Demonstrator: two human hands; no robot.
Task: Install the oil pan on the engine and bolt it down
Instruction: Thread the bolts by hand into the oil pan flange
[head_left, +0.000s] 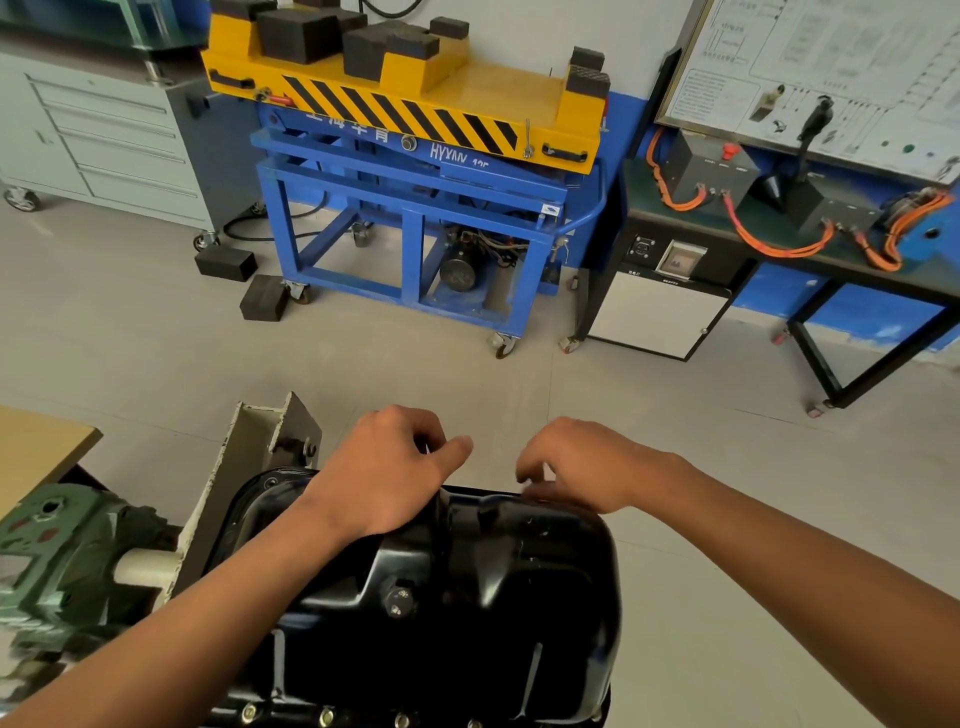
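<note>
At far left, 1 green gearbox on the stand meets 1 cream plate. Right of it, low in the centre, 1 black pan sits sump-up in its place, with the engine beneath it hidden. Along the pan's near flange, 4 bolts show in their holes, and 1 drain plug sits in the near wall. The left hand rests its wrist on the pan, fingers curled over the far rim. The right hand, near it but apart, bunches its fingertips down at that same rim. Whether either hand holds a bolt cannot be told. The pan looks placed and the near side bolted; the far-side bolts seem to be the step in hand, and final tightening likely remains. No wrench shows at the hands.
</note>
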